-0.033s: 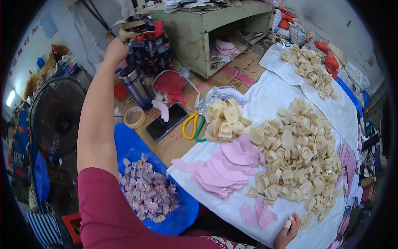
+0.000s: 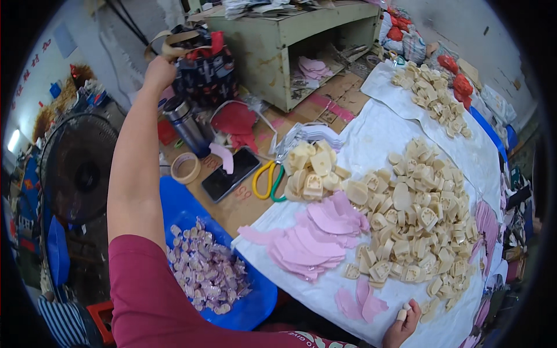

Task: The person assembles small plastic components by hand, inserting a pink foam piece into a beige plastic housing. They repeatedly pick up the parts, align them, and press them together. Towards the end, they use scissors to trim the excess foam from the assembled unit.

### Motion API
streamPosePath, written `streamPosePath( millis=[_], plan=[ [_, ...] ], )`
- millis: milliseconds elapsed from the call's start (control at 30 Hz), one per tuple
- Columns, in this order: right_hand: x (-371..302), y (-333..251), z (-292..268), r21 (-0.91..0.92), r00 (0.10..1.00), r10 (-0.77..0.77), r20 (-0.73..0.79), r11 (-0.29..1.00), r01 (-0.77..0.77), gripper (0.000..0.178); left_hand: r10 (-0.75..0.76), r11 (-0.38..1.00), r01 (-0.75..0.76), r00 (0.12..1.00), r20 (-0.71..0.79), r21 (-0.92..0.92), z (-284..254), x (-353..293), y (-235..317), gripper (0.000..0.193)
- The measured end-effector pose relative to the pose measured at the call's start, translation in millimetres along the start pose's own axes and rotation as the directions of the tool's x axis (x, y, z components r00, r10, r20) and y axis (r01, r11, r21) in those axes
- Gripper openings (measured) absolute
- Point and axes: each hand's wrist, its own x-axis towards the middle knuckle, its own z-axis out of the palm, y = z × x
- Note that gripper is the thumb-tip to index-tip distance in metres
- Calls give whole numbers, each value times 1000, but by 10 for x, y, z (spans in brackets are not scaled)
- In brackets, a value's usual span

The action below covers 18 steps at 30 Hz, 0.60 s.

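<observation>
there, the left hand (image 2: 160,72) is resting right by the tan handles (image 2: 184,37) of the dark patterned bag (image 2: 206,81), which is standing beside the green cabinet (image 2: 246,52), its loops arching up, probably for easy holding; with fingers hiding, i cannot tell the grip. the right hand (image 2: 404,325) is lying half-curled near the white cloth (image 2: 362,136)'s edge, perhaps steadying the lean, any hold unclear.

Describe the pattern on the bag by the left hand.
Dark bag, light and reddish motifs; head view.

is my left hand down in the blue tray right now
No, your left hand is up by the dark patterned bag, beyond the blue tray.
</observation>
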Motion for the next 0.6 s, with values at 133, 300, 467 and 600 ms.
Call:
streamPosePath(
  millis=[133, 300, 467, 600],
  plan=[
    [58, -235, -51, -192, 991, -119, 66, 973, 129, 23, -26, 998, 20, 996, -91, -65, 283, 136, 6, 29],
    [96, -253, -3, -222, 984, -146, 105, 961, 166, 23, 18, 993, -14, 999, -38, 118, 673, 411, -521, 32],
    [93, -275, -8, -287, 978, -148, 145, 940, 184, 25, -74, 997, 73, 995, -60, -14, 943, 503, -536, 35],
    [118, -276, -5, -262, 977, -140, 163, 948, 179, 26, 14, 992, -11, 1000, -18, 126, 957, 579, -772, 37]
  ],
)
